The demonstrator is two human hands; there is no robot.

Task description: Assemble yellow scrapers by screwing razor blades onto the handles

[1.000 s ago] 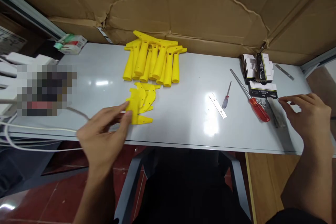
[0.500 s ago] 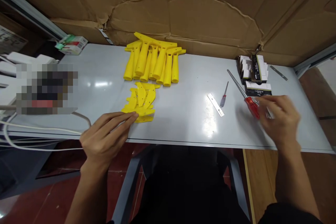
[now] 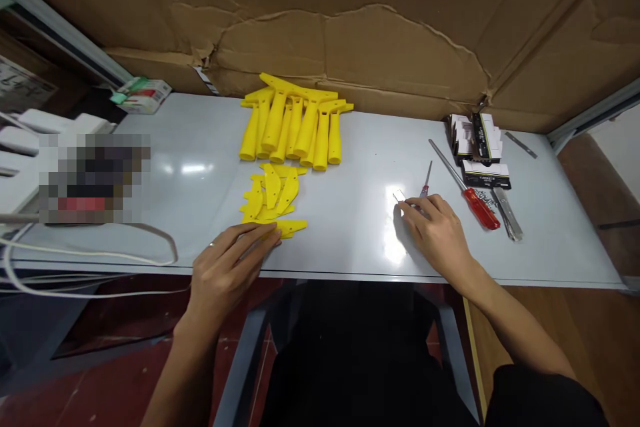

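My left hand (image 3: 233, 268) is closed, its thumb and fingertips pinching a curved yellow plastic piece (image 3: 295, 227) at the near side of a small pile of similar yellow pieces (image 3: 271, 188). Behind them lies a stack of yellow T-shaped scraper handles (image 3: 295, 127). My right hand (image 3: 439, 239) has its fingers bent together over a thin metal blade (image 3: 399, 195), most of which it covers. Just beyond those fingers is a small screwdriver (image 3: 427, 181), its handle partly hidden.
On the right lie a large red-handled screwdriver (image 3: 477, 205), loose screws (image 3: 487, 200), metal blades (image 3: 507, 213) and small black-and-white boxes (image 3: 485, 173). Another blade (image 3: 521, 145) rests farther right. At left are white cables (image 3: 170, 247) and a small carton (image 3: 145, 95). Cardboard (image 3: 325, 40) lines the back.
My right hand has moved left from beside the red-handled screwdriver to the single blade. My left hand has shifted slightly right, along with the yellow piece under its fingertips.
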